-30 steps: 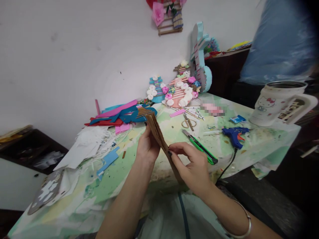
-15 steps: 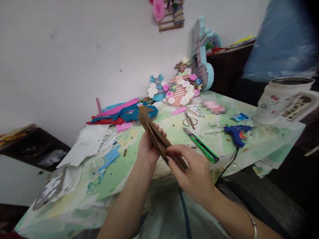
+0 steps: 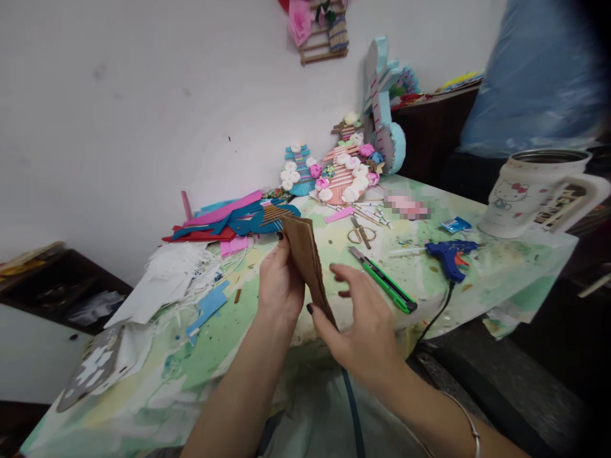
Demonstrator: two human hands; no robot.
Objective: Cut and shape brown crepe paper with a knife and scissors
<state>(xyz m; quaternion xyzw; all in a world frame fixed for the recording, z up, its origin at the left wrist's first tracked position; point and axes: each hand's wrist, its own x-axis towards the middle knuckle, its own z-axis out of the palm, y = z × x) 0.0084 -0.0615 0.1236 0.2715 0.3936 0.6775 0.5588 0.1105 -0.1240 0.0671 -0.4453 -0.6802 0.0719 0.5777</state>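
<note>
A brown ribbed cardboard piece (image 3: 305, 257) stands almost on edge above the table's near side. My left hand (image 3: 279, 286) grips it from the left, fingers wrapped behind it. My right hand (image 3: 358, 321) is at its lower right; the thumb touches the bottom edge while the other fingers are spread apart and lifted off the card. A green utility knife (image 3: 384, 287) lies on the table just right of my right hand.
A blue glue gun (image 3: 449, 256) with a black cord lies further right, scissors (image 3: 359, 234) behind the knife. Coloured foam scraps (image 3: 229, 219), white paper (image 3: 162, 280), flower-decorated stick crafts (image 3: 344, 168) and a white mug (image 3: 529, 194) crowd the green-stained table (image 3: 501, 273).
The cardboard has swung from a flatter tilt back up onto its edge. My right hand has loosened its pinch and spread its fingers. My left hand kept its hold.
</note>
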